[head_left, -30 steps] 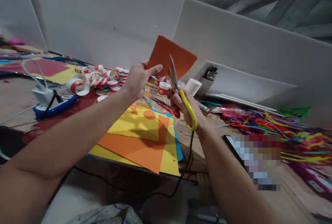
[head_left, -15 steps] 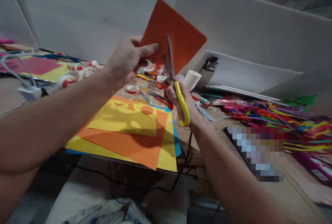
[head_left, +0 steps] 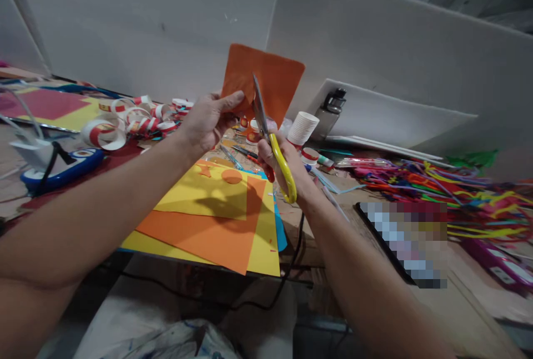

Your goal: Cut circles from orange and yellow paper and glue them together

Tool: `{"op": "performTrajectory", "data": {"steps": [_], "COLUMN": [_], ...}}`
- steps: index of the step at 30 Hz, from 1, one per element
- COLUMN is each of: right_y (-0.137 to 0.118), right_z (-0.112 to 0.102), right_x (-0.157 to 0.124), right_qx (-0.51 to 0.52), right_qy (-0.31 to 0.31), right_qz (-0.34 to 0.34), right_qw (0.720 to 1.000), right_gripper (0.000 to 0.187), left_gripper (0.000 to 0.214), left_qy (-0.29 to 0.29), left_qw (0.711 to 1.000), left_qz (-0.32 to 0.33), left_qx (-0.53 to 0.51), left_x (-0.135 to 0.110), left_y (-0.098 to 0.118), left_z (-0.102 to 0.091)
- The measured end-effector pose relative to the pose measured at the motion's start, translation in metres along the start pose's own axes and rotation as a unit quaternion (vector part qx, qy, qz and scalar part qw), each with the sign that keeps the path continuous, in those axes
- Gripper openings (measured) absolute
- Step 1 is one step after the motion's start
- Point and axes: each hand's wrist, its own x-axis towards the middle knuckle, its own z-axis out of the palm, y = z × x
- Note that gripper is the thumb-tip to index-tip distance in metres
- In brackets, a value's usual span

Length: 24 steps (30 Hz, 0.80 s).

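An orange sheet point(head_left: 275, 84) with rounded corners is raised above the table, pinched at its lower left between the thumb and fingers of my left hand point(head_left: 210, 117). My right hand point(head_left: 285, 159) grips a pair of scissors point(head_left: 273, 140) with a yellow handle. Their blades point upward and overlap the sheet near its middle, close to my left thumb. Below both hands lie a yellow sheet point(head_left: 200, 198), a larger orange sheet point(head_left: 200, 237) and more yellow and blue paper. A small orange star point(head_left: 205, 169) and an orange circle point(head_left: 232, 176) rest on the top yellow sheet.
White-and-red paper rings point(head_left: 110, 131) lie at the left, near a blue power strip point(head_left: 62, 170). A cup stack point(head_left: 303, 127) and a bottle point(head_left: 331, 112) stand behind my right hand. Colourful pipe cleaners point(head_left: 478, 192) spread right. White boards point(head_left: 166, 20) close off the back.
The orange sheet has come down and turned, so its top edge is now nearly level. Both hands have shifted, the left one lower, and the scissors sit slightly further left.
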Motion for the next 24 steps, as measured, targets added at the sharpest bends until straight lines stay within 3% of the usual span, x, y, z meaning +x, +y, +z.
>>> {"op": "performTrajectory", "data": {"steps": [7,12,16,20,24], "right_y": [0.0,0.009,0.019,0.03,0.041], "right_z": [-0.002,-0.004,-0.005,0.003,0.022], "right_x": [0.0,0.003,0.006,0.006,0.007], "right_qx": [-0.094,-0.181,-0.206,-0.231,-0.27], "right_qy": [-0.03,-0.079,-0.074,-0.06,-0.087], "right_qz": [0.041,0.063,0.078,0.061,0.049], "right_qw": [0.994,0.978,0.973,0.969,0.958], "right_gripper": [0.044,0.036,0.032,0.046,0.049], "left_gripper": [0.017,0.016,0.019,0.021,0.023], "left_qy": [0.03,0.082,0.131,0.155,0.168], "left_qw": [0.999,0.996,0.99,0.987,0.985], "left_qz": [-0.014,0.02,0.031,0.018,0.03], "left_qx": [-0.012,-0.018,-0.046,-0.027,-0.033], "left_x": [0.004,0.021,0.036,0.046,0.05], "left_y": [-0.008,-0.002,0.004,0.009,0.013], "left_z": [-0.017,-0.038,-0.057,-0.07,-0.078]}}
